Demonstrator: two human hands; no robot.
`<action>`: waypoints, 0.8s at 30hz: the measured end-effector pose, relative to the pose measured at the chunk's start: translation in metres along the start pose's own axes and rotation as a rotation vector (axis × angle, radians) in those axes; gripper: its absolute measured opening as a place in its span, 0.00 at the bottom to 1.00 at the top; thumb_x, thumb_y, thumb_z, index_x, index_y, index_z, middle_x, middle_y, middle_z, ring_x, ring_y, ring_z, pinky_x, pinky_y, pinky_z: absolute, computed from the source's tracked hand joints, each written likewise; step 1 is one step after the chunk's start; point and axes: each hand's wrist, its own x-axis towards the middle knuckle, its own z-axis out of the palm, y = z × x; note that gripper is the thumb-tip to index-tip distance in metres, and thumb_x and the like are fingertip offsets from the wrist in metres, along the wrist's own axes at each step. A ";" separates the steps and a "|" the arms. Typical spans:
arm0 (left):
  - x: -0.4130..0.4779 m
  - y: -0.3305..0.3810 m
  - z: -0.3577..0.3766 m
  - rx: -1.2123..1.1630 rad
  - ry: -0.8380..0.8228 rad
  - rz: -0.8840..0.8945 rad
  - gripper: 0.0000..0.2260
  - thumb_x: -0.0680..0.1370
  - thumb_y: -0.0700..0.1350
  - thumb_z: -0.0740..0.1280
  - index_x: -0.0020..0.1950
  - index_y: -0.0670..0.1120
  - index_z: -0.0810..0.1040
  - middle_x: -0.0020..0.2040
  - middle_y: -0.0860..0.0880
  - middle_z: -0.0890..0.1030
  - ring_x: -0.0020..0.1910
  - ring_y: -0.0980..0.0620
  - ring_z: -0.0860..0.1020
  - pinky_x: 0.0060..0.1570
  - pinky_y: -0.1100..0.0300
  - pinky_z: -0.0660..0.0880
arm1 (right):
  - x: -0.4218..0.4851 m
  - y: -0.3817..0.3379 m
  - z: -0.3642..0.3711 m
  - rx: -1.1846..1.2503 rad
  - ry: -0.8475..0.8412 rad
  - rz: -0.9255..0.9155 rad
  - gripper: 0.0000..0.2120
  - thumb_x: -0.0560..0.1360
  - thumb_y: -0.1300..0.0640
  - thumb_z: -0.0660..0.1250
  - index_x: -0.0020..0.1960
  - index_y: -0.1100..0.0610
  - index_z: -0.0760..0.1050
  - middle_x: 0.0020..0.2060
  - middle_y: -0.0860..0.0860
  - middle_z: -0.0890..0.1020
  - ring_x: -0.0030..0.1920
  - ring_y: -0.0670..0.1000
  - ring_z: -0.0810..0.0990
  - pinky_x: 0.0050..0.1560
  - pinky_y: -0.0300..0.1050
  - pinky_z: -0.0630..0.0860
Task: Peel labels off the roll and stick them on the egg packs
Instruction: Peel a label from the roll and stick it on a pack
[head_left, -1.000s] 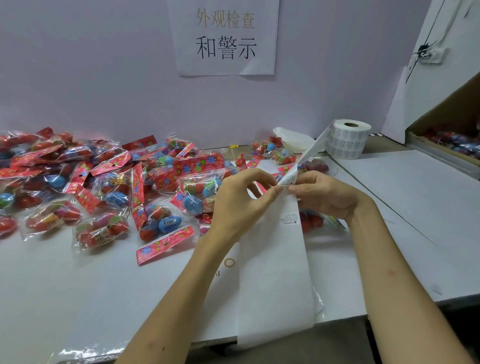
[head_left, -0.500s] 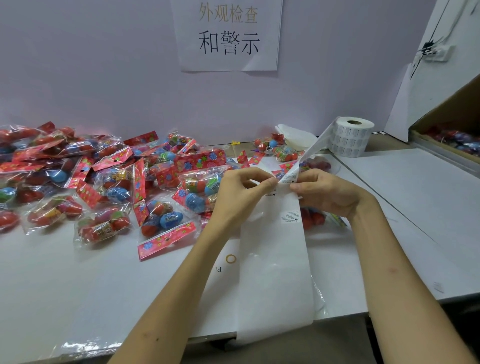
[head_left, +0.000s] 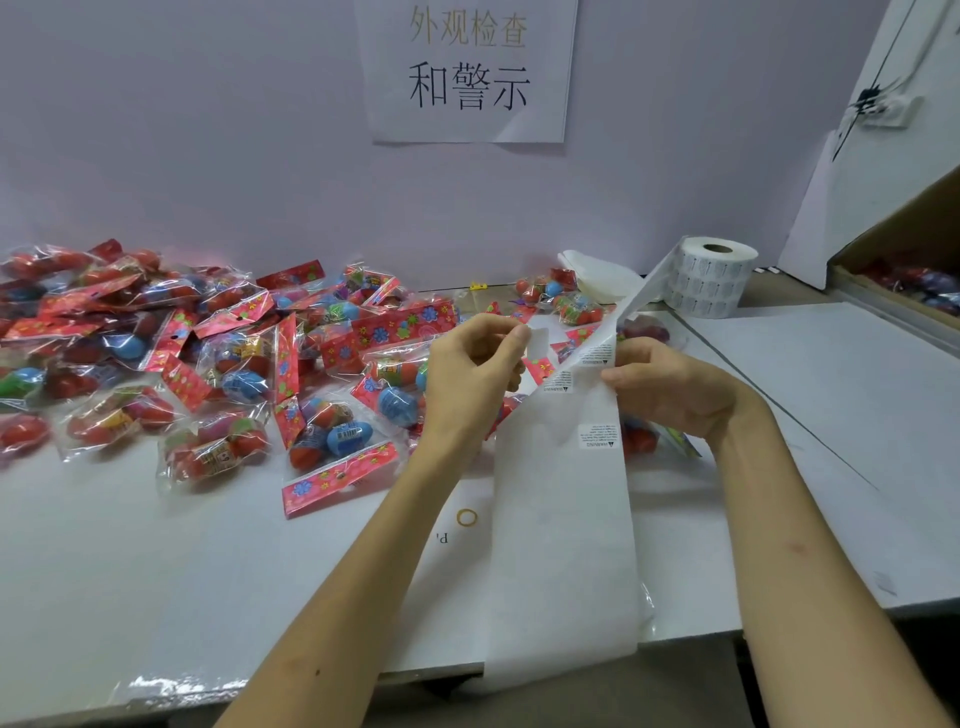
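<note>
A white label roll (head_left: 712, 278) stands at the back right of the table. Its backing strip (head_left: 561, 540) runs down to me and hangs over the front edge, with a few printed labels on it. My right hand (head_left: 670, 387) pinches the strip's right edge where it bends. My left hand (head_left: 475, 366) is lifted just left of the strip and pinches a small white peeled label (head_left: 537, 338) between thumb and forefinger. Clear egg packs (head_left: 332, 436) with red floral headers lie heaped to the left. One egg pack (head_left: 641, 439) sits partly hidden under the strip and my right hand.
The white table (head_left: 130, 571) ends close to me. A cardboard box (head_left: 904, 249) holding more packs stands at the right. A white bowl-like thing (head_left: 597, 273) sits by the wall, and a printed paper sign (head_left: 467, 67) hangs on it. A yellow rubber band (head_left: 466, 517) lies near the strip.
My left hand has pulled a label off the strip and moved left and up with it. My right hand still holds the strip in nearly the same spot.
</note>
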 end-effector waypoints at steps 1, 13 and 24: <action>0.000 0.001 -0.001 -0.051 0.005 -0.014 0.03 0.81 0.41 0.69 0.50 0.44 0.83 0.33 0.52 0.82 0.32 0.55 0.79 0.35 0.63 0.78 | 0.000 0.001 0.000 -0.001 0.002 0.001 0.14 0.75 0.62 0.65 0.57 0.60 0.85 0.57 0.59 0.85 0.57 0.57 0.84 0.55 0.48 0.81; 0.002 0.006 -0.005 -0.234 0.020 -0.050 0.12 0.78 0.33 0.71 0.56 0.47 0.81 0.50 0.46 0.86 0.43 0.49 0.87 0.41 0.62 0.81 | -0.021 -0.028 -0.012 0.685 0.011 -0.569 0.13 0.72 0.49 0.77 0.44 0.58 0.80 0.37 0.52 0.75 0.34 0.50 0.73 0.34 0.40 0.73; -0.001 0.007 -0.003 -0.094 0.074 0.044 0.22 0.77 0.29 0.68 0.67 0.49 0.75 0.61 0.49 0.82 0.55 0.54 0.83 0.52 0.57 0.83 | 0.049 -0.035 0.064 -0.236 0.692 -0.474 0.03 0.79 0.61 0.70 0.51 0.57 0.82 0.38 0.50 0.83 0.33 0.47 0.78 0.38 0.44 0.78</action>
